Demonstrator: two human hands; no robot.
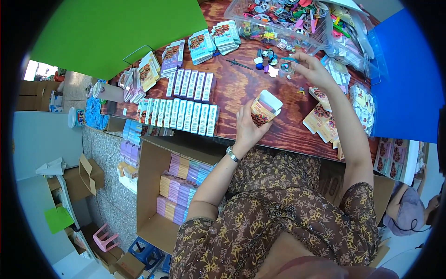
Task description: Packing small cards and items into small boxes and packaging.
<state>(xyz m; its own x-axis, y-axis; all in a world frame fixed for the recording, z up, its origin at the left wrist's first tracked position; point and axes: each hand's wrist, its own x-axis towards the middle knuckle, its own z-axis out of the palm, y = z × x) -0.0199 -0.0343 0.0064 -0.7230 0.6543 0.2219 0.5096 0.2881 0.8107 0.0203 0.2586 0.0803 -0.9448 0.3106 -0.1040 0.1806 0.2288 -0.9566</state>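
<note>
My left hand (248,128) is wrapped round a small yellow carton (263,113), tilted, with its white top flap standing up. Farther right and higher, my right hand (312,72) is pinched over the table, a small teal piece (290,59) at its fingertips; its exact kind is too small to tell. Left of those fingers lies a little heap of plastic trinkets (266,60), mixed in colour. Flat yellow cartons (320,122) are spread under my right forearm.
Standing filled cartons (186,114) form two rows on the left of the wooden table (237,93). Flat carton stacks (201,46) lie behind them. A clear bin of trinkets (278,28) stands at the back. Below the table edge, a large cardboard box (153,186) holds packed cartons.
</note>
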